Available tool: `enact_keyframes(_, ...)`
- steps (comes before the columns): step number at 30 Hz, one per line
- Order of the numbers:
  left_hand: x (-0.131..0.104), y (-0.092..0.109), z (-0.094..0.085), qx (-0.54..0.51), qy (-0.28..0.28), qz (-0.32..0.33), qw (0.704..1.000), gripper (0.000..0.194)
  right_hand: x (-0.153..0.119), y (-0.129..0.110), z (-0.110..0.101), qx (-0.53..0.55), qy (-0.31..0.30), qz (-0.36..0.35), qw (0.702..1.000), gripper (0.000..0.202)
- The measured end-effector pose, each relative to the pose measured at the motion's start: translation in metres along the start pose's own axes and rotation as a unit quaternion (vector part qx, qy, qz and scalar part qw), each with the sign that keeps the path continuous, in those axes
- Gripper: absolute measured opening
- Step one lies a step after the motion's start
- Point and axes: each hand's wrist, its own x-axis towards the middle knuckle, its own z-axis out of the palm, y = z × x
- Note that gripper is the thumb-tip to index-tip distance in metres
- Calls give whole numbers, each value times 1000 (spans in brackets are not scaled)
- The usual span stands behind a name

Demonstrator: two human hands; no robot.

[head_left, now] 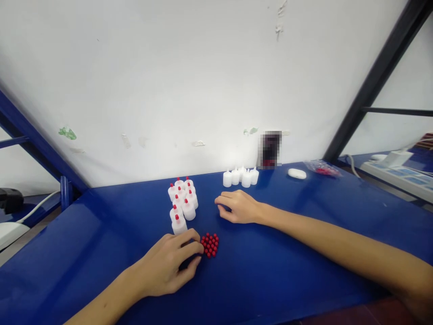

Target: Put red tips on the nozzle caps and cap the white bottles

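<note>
My left hand rests low over the table, fingers curved and thumb apart, nothing visible in it. Its fingertips reach the left edge of a cluster of small red caps. Just beyond that hand stand several white squeeze bottles with red caps, upright in a close group. To their right, my right hand hovers at or just above the table. Its fingers are bent, with a small gap between thumb and index finger, and I see nothing held. Behind it, near the wall, are several white bottles without red caps.
The blue table meets a white wall. Toward the back right are a white oval case, a clear plastic bag with red pieces and a blurred-out dark rectangle. A power strip lies far right; metal posts stand on both sides.
</note>
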Motion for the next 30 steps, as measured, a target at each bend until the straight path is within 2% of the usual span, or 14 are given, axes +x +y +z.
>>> enact_keyframes(2,0,0,-2,-9,-8,-14,1000,24,-3,2,0,7,-14,35,999,15)
enact_keyframes(5,1,0,-3,-27,-21,-35,999,32,-4,6,-3,-3,14,106,994,13)
enact_keyframes(8,2,-1,-3,-46,-31,-41,998,30,0,9,-7,-20,38,190,981,25)
enact_keyframes(11,2,-2,-2,-55,-30,-35,997,27,4,10,-10,-37,16,253,967,41)
enact_keyframes(14,3,-3,-1,-66,-28,-38,997,25,5,13,-10,-48,-35,282,958,52)
enact_keyframes(18,3,-6,1,-85,-30,-64,994,26,0,20,-3,-47,-86,291,952,62)
enact_keyframes(21,2,-8,3,-84,-20,-66,994,27,-3,25,4,-34,-84,285,954,67)
enact_keyframes(26,1,-7,3,-74,-15,-52,996,23,-4,22,5,21,-26,256,966,65)
enact_keyframes(30,1,-7,3,-66,-25,-54,996,21,2,33,-17,67,75,171,980,59)
